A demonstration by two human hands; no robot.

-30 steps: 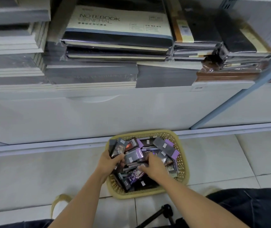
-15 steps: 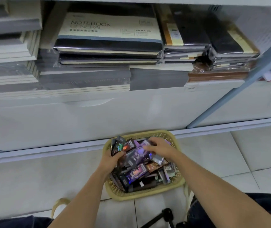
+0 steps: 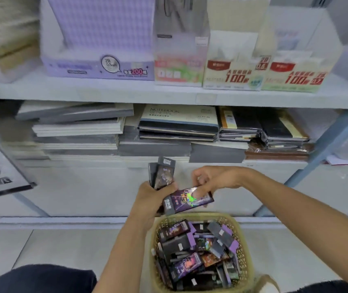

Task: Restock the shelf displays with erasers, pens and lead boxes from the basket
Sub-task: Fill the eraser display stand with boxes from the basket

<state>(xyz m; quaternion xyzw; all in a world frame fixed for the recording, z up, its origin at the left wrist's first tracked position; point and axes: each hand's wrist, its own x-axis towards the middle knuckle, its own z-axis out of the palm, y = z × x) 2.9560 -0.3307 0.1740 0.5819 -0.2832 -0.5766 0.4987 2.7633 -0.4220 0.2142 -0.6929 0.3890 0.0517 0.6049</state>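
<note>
Head view: the left hand [image 3: 153, 196] is curled round a small upright stack of dark lead boxes [image 3: 163, 173], raised above the yellow basket [image 3: 245, 246]. Just beside it, the right hand [image 3: 212, 179] pinches a holographic purple box [image 3: 186, 201] lying almost level. The basket stands on the tiled floor [image 3: 63, 246], full of similar boxes. Above the stacked notebooks [image 3: 179, 121], the upper shelf [image 3: 126, 89] carries display cartons [image 3: 99, 64].

Bright, cool, even light falls from above, leaving almost no hard shadows; the notebooks [image 3: 179, 123] under the shelf [image 3: 168, 93] sit in dimmer shade. Blur smears everything, worst on the far boxes [image 3: 232, 75] and the left edge. Straight lines bow outward. A glint flares on the pack [image 3: 190, 197].
</note>
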